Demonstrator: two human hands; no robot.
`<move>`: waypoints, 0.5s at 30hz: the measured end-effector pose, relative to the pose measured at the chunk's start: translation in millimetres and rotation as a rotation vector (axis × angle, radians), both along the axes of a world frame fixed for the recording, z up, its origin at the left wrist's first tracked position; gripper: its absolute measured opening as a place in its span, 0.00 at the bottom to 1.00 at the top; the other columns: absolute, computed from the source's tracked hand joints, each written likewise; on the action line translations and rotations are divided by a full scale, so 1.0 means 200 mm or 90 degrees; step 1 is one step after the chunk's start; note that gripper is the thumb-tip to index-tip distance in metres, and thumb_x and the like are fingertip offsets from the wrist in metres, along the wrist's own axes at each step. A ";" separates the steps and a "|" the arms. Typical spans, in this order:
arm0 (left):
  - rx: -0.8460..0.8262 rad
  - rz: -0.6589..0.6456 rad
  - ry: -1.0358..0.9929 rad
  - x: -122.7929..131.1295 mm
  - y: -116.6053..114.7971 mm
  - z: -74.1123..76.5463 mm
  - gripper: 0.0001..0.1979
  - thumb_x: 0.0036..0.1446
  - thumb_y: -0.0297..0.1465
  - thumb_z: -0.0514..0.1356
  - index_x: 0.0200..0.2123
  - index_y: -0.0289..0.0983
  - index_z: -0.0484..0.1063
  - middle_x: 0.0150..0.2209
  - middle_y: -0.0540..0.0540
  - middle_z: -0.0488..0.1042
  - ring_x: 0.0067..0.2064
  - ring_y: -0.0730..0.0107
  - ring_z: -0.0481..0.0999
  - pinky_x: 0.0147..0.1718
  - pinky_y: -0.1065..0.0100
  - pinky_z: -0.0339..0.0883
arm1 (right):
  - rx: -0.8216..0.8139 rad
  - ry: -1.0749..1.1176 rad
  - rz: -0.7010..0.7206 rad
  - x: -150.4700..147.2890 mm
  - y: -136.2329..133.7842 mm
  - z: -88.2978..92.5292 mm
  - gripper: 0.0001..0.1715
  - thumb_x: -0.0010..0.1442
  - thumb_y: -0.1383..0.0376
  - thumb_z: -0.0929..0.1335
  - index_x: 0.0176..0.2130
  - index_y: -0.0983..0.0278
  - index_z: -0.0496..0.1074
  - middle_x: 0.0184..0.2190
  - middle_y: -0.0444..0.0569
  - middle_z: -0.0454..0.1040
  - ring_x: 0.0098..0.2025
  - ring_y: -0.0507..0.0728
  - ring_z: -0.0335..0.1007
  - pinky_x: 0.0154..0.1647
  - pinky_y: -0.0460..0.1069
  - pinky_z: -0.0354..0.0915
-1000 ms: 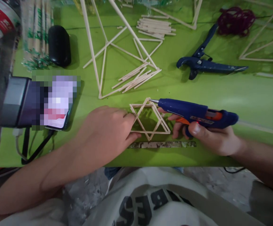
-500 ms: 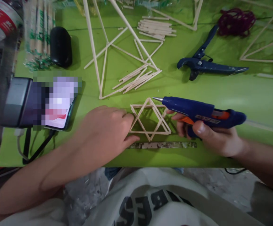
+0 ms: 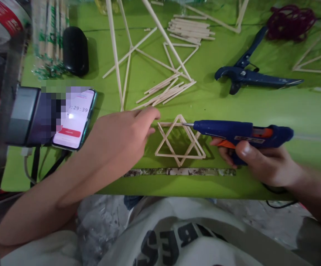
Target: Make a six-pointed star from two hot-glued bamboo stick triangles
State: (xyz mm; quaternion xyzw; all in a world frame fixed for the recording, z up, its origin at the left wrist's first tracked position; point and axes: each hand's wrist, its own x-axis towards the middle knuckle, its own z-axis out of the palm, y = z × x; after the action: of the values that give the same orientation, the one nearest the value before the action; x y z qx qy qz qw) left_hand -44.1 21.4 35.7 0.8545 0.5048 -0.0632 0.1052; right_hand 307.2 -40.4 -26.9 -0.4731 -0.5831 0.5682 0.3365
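Note:
A small six-pointed star frame of thin wooden sticks (image 3: 180,157) lies flat on the green table (image 3: 273,107). My right hand (image 3: 265,162) is wrapped round a blue hot glue gun (image 3: 224,129) with an orange trigger. Its metal nozzle points left and appears over the star's upper right side. To the star's left, my left hand (image 3: 124,135) hovers with index finger and thumb apart, nothing visible between them. The fingertips come close to the star's upper left point and to a pile of loose wooden sticks (image 3: 166,92). Its other fingers are hidden.
A larger stick frame (image 3: 114,55) stands behind. Blue cutters (image 3: 243,75) and dark red cord (image 3: 290,24) lie back right. A lit phone (image 3: 77,114), black case (image 3: 75,51) and bagged sticks (image 3: 49,33) are on the left. A patterned strip (image 3: 177,171) lies near the front edge.
My left hand has let go of the star's left side and moved up, away from it. The glue gun's nozzle has come lower, over the star. The view has shifted slightly.

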 end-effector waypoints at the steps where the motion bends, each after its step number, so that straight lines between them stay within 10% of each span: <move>1: 0.021 -0.003 -0.012 0.01 0.00 -0.01 0.19 0.80 0.28 0.57 0.66 0.42 0.80 0.47 0.40 0.91 0.38 0.56 0.88 0.34 0.62 0.70 | -0.004 -0.008 -0.001 0.00 0.00 0.00 0.25 0.80 0.42 0.74 0.55 0.59 0.88 0.26 0.45 0.75 0.23 0.53 0.71 0.23 0.49 0.68; 15: 0.019 -0.042 -0.048 0.04 -0.01 -0.07 0.21 0.80 0.26 0.55 0.64 0.43 0.85 0.54 0.41 0.91 0.43 0.56 0.90 0.39 0.60 0.77 | -0.064 -0.103 -0.003 -0.01 0.02 -0.01 0.40 0.73 0.28 0.72 0.37 0.60 0.83 0.26 0.48 0.74 0.23 0.54 0.68 0.21 0.52 0.64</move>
State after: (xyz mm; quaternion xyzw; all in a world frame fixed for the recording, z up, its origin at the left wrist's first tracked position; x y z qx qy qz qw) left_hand -36.3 20.4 21.7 0.8738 0.4729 -0.0267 0.1097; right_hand 304.5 -36.6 -29.8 -0.5353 -0.5777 0.5560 0.2657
